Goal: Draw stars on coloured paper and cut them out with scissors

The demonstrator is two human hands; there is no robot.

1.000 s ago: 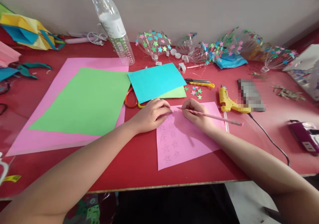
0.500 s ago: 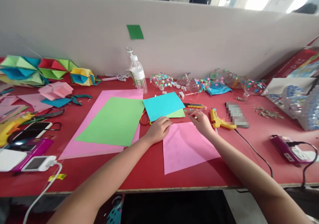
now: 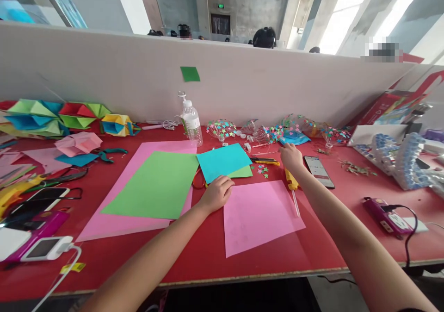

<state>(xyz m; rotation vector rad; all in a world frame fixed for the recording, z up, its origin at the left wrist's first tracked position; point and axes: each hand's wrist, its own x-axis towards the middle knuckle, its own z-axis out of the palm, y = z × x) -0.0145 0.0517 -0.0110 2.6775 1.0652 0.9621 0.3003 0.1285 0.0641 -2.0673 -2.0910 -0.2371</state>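
My left hand [image 3: 218, 194] rests on the red table, fingers loosely bent and holding nothing. Its fingertips lie between the upper left corner of a pink sheet [image 3: 260, 217] and the blue sheet [image 3: 224, 160], which overlaps a small green sheet [image 3: 243, 171]. My right hand [image 3: 292, 158] reaches farther out, beside the blue packet [image 3: 294, 137]; its fingertips are mostly hidden. Just below that hand lies a yellow glue gun [image 3: 291, 180], partly covered by the forearm, with a clear glue stick [image 3: 295, 203] sticking out. Loose paper stars [image 3: 264, 171] and a yellow cutter knife [image 3: 267, 161] are to its left.
A large green sheet [image 3: 152, 184] overlaps a pink one on the left. Bottles [image 3: 192, 122] and star-covered clear plastic pieces [image 3: 222, 130] stand along the white partition [image 3: 138, 76]. A phone [image 3: 319, 172] and a purple power strip [image 3: 388, 217] sit on the right.
My right hand has moved away from the pink sheet's top edge toward the blue packet, uncovering the paper stars. My left hand stays near the sheet's corner. The view has tilted up.
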